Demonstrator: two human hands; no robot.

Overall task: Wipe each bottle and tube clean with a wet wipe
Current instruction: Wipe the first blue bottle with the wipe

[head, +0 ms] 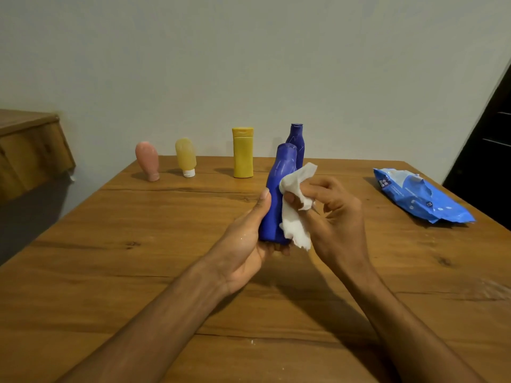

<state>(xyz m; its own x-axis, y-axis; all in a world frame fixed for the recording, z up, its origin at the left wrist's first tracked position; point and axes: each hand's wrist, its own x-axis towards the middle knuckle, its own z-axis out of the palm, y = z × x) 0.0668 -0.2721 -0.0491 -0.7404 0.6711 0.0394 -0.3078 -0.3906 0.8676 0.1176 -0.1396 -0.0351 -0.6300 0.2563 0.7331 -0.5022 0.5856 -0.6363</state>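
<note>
My left hand (pixel 247 236) grips a blue bottle (pixel 278 189) by its lower part and holds it upright above the middle of the wooden table (pixel 138 272). My right hand (pixel 334 214) pinches a crumpled white wet wipe (pixel 294 205) and presses it against the bottle's right side. Along the table's far edge stand a pink tube (pixel 147 160), a pale yellow tube (pixel 186 157) on its white cap, a yellow bottle (pixel 242 152) and a second blue bottle (pixel 296 139), partly hidden behind the held one.
A blue pack of wet wipes (pixel 420 199) lies on the table at the right. A wooden shelf (pixel 30 150) juts out at the left, beside the table. A dark door (pixel 489 150) stands at the far right, and a plain wall is behind the table.
</note>
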